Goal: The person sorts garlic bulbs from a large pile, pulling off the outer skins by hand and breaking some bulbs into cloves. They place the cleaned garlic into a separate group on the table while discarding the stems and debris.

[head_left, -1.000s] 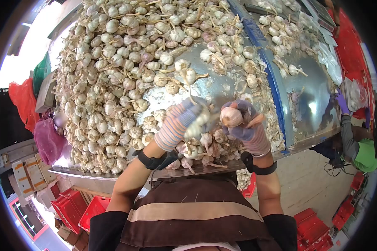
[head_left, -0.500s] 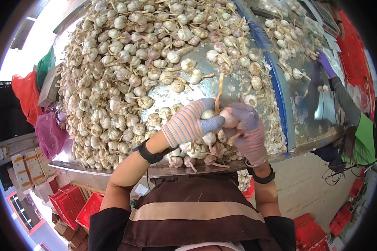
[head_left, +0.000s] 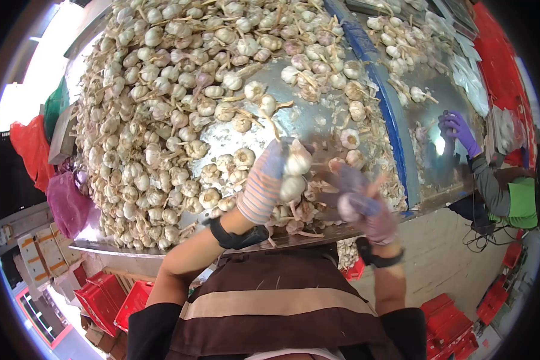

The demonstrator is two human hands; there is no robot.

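Steel showed bare only in a small patch of the desk; everything to our left was covered by the heap of untrimmed garlic, stalks and roots on nearly every bulb we could see, so by our judgement most of the sorting was not yet done. Our left hand, in a striped glove, was curled around a garlic bulb with another bulb just below it, at the near edge of the desk. Our right hand, in a purple-grey glove, was blurred; it looked closed on a small pale clove or bulb, though we could not tell for sure. Farther right, beyond the blue divider, a co-worker's purple-gloved hand reached over a thinner scatter of bulbs.
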